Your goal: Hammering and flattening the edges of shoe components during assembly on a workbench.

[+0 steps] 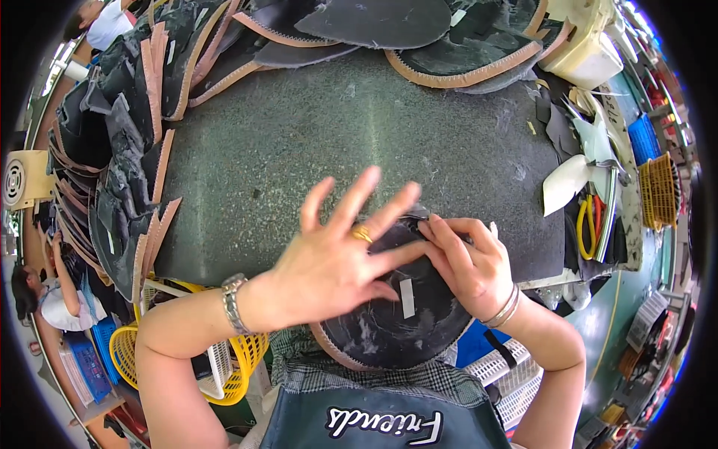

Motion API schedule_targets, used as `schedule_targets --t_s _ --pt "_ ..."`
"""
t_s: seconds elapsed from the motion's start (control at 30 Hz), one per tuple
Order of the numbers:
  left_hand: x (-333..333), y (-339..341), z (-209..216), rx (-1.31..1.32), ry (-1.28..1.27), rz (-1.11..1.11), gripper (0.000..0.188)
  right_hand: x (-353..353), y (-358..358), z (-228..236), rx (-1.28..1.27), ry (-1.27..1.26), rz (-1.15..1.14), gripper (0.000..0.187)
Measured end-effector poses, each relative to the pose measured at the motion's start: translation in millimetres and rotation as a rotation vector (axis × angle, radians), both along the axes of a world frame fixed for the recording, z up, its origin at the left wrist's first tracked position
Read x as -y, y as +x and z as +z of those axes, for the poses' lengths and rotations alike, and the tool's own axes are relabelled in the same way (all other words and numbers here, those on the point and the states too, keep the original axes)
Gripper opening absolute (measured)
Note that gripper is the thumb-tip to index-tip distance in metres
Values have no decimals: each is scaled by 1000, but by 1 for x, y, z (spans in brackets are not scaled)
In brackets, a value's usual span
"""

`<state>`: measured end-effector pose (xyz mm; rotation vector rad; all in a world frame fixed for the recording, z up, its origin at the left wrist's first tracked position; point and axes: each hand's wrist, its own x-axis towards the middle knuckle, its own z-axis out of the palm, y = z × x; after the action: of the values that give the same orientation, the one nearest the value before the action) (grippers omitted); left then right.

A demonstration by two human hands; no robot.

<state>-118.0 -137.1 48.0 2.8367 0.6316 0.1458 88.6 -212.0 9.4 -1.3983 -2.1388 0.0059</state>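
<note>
A rounded black leather-like piece [366,329] lies at the near edge of the worktable, partly over my apron. Tan stitched trim runs along its lower left edge, and a small white strip [407,298] sits on its surface. Thumb and fingers of my right hand [476,271] pinch the far edge of this piece. My left hand [329,254] hovers over it with fingers spread, slightly smeared by motion, and nothing shows in its grasp. The left index fingertip is close to the right fingers; whether they touch, I cannot tell.
Similar trimmed black pieces [464,63] are heaped along the far edge and down the left side. Scissors [585,232] and scraps lie right, below a whitish container [587,56]. A yellow basket [250,367] stands under the table. Another person [71,303] is at the left.
</note>
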Motion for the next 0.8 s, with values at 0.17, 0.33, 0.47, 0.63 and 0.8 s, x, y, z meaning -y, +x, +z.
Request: schedule_targets --t_s 0.17,0.33,0.47,0.63,0.8 --pt "-2 -43 14 -187 33 17 54 3 0 1 43 17 -41 36" --pt "-23 -59 53 -44 -37 112 50 4 -2 -3 56 45 -75 35" --pt "-35 -24 25 156 -78 280 43 1 -3 -7 -98 99 -20 33" --pt "-21 -3 -5 369 -453 114 23 13 16 13 -461 52 93 16" --pt "-74 -56 62 521 -677 408 17 1 35 68 -789 35 -286 4"
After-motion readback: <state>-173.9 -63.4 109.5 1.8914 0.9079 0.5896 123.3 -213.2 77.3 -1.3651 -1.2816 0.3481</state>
